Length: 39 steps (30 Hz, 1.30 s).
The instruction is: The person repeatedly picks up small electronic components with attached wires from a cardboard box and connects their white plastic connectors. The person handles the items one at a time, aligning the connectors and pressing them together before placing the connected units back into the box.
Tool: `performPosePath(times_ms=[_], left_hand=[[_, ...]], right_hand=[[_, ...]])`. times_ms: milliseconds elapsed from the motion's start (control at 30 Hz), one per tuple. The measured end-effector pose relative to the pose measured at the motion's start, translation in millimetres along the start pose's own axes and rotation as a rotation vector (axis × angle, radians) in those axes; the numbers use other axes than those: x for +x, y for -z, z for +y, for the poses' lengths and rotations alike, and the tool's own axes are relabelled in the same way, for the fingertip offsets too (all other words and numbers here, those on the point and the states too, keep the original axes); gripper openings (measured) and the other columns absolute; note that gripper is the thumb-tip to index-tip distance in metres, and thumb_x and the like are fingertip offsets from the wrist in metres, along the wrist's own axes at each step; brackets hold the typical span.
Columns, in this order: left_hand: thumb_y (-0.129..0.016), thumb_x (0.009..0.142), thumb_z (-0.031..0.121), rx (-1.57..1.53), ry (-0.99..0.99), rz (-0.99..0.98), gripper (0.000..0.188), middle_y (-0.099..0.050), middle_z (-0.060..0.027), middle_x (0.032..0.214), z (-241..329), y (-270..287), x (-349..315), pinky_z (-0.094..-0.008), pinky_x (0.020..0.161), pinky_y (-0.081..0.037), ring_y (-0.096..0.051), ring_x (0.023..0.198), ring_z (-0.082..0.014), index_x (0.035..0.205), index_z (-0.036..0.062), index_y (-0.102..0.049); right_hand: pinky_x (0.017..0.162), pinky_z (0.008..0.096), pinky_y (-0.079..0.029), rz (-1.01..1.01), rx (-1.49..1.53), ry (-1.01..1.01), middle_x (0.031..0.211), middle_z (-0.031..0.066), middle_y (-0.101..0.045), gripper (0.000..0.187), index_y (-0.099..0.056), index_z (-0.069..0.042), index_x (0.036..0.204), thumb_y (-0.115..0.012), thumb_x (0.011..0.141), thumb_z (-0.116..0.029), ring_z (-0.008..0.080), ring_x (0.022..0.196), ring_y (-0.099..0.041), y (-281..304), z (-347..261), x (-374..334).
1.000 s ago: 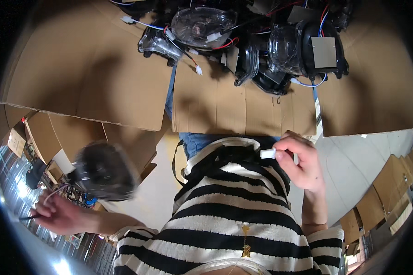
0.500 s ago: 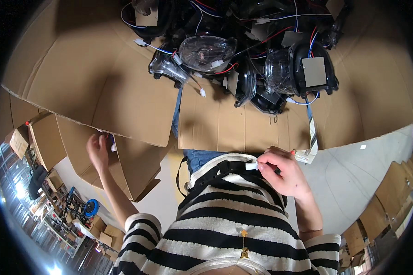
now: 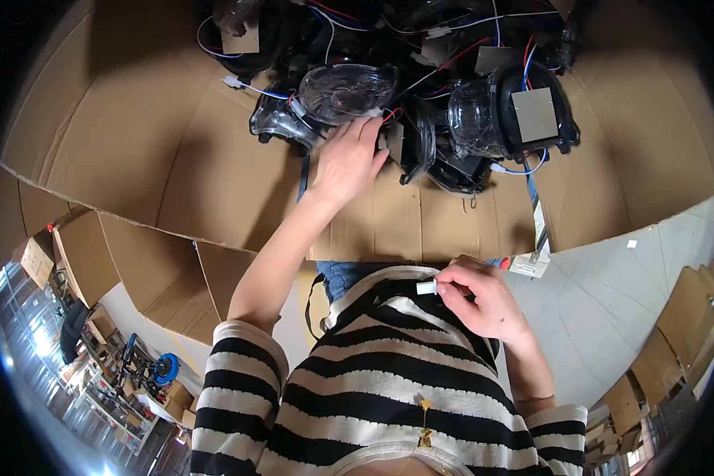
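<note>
My left hand (image 3: 347, 163) reaches over the box's front flap to a heap of clear-lensed vehicle lamps. Its fingers are stretched out and the thumb stands apart. The fingertips lie at the lower rim of an oval clear lamp (image 3: 347, 94), beside a white wire connector partly hidden by the fingers. A smaller clear lamp (image 3: 278, 127) lies left of that hand. To its right is a black-backed lamp (image 3: 559, 115) with a grey square plate. Near my waist, my right hand (image 3: 481, 300) pinches a small white block-like piece (image 3: 427, 287) between thumb and fingers.
A large open cardboard box (image 3: 127, 119) holds the lamps, with red, white and blue wires among them. Left of me stands another open carton (image 3: 166, 278). Flattened cardboard (image 3: 682, 317) leans at the right. A blue-wheeled vehicle (image 3: 165, 370) is at far left.
My left hand has moved from above the left carton up and right to the lamps. My right hand stays near my waist with the white piece, slightly shifted left.
</note>
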<state>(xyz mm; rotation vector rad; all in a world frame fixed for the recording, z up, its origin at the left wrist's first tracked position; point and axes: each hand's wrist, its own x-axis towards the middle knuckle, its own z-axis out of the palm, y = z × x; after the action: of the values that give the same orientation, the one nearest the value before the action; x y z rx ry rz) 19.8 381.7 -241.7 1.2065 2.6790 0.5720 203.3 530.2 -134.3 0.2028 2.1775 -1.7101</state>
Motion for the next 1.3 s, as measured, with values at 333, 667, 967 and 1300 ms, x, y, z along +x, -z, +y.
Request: performPosePath(times_ms=[333,667,967,1300], left_hand=[[-0.05,0.078,0.02,0.02,-0.004,-0.47,0.019,-0.055,-0.0147,0.057,27,17,-18,-0.041,0.051,-0.045,-0.056,0.055,-0.0313,0.091,0.0059,-0.051],[-0.049,0.078,0.012,-0.047,0.282,-0.341,0.03,-0.048,-0.008,0.043,50,54,-119,-0.0342,0.038,-0.041,-0.052,0.04,-0.0246,0.107,0.0083,-0.045],[-0.038,0.086,0.002,-1.205,0.774,-0.732,0.019,-0.057,-0.0094,0.086,30,91,-213,-0.0251,0.067,-0.045,-0.058,0.072,-0.0137,0.098,-0.0039,-0.051],[-0.039,0.074,-0.011,-1.261,0.279,-0.57,0.038,-0.058,-0.0099,0.101,28,100,-153,-0.0268,0.073,-0.046,-0.06,0.086,-0.0194,0.108,0.0004,-0.052]], right_hand=[[0.054,0.0338,-0.04,0.014,0.007,0.014,0.064,0.0099,-0.052,0.005,-0.053,-0.003,0.075,-0.054,0.071,-0.005,0.0262,0.06,-0.051,3,9,-3],[0.054,0.0335,-0.04,-0.021,-0.01,0.002,0.064,0.0098,-0.052,0.005,-0.052,-0.003,0.075,-0.055,0.071,-0.004,0.0264,0.059,-0.051,5,7,0],[0.054,0.0343,-0.041,-0.131,0.02,0.086,0.065,0.0101,-0.053,0.006,-0.052,-0.003,0.075,-0.055,0.07,-0.003,0.0265,0.06,-0.052,-30,12,10],[0.052,0.0331,-0.04,-0.12,-0.015,0.055,0.065,0.0097,-0.053,0.006,-0.052,-0.002,0.075,-0.056,0.071,-0.005,0.0248,0.058,-0.052,-33,7,7]])
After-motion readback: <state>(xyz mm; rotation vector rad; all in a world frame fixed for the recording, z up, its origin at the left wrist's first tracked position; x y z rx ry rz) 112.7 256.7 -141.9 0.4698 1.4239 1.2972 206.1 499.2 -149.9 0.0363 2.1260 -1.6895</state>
